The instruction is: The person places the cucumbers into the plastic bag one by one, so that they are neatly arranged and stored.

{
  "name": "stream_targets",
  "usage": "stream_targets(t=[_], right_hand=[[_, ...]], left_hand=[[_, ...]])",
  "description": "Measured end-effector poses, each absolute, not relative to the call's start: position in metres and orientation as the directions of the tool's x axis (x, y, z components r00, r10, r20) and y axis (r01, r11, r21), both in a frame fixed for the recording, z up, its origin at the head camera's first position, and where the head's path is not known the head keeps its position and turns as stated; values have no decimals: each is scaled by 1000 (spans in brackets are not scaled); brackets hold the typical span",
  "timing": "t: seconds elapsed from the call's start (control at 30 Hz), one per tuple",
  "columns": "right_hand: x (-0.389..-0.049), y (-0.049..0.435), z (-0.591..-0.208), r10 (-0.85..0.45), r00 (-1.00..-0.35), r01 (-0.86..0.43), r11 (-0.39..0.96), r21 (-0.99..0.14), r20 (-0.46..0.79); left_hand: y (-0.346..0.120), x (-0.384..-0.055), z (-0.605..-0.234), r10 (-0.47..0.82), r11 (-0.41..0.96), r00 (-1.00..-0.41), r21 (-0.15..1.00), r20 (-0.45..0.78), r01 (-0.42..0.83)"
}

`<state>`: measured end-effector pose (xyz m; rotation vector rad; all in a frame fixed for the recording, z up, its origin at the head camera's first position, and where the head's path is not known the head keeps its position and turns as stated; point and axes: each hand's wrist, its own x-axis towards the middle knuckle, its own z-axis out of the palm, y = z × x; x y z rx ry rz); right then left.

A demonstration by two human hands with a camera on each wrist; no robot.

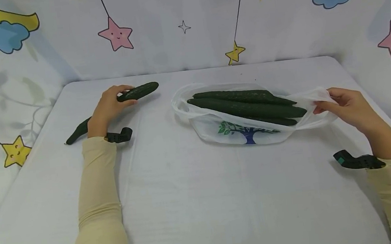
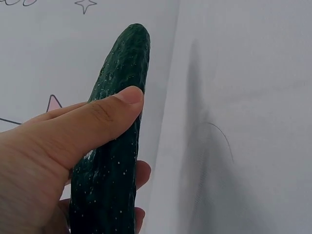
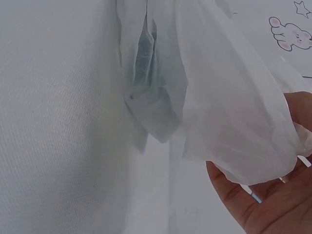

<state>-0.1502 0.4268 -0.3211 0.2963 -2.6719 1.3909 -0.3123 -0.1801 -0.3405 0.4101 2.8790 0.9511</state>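
My left hand (image 1: 108, 103) grips a long dark green cucumber (image 1: 142, 89) at the back left of the table. Its rounded end points right, and a tapered green end shows on the other side of the wrist. In the left wrist view the thumb lies across the bumpy cucumber (image 2: 117, 63), fingers curled behind it. On the right, a white plastic bag (image 1: 207, 130) with a printed tree lies on its side, its opening facing up. Several cucumbers (image 1: 248, 110) lie in it. My right hand (image 1: 351, 108) pinches the bag's gathered right end; the bag (image 3: 229, 107) hides some fingertips.
A white cloth covers the table (image 1: 197, 202). Behind it hangs a white curtain (image 1: 157, 41) printed with stars, moons and clouds. Black wrist cameras sit at both sleeve cuffs.
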Motion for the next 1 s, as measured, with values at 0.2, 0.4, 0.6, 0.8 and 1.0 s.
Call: stream_targets(t=[0.2,0.4,0.6,0.8,1.0], right_hand=[[-151,426,-320,-114,-977,-214,572,-792,181],[-151,426,-320,-100,-980,-200,571,-796,174],[-150,427,-320,-115,-973,-232,545,-806,202],[-150,426,-319,-112,-973,-229,546,-806,201],[-150,426,-319,-123,-970,-243,534,-810,209]], left_hand=[[-175,-311,-335,303,773,-953,577,27,263],[-171,-309,-331,312,779,-950,564,29,273],[-165,-307,-326,321,777,-946,560,43,289],[-157,-302,-317,339,772,-938,547,74,322],[-148,-294,-304,351,781,-932,520,92,346]])
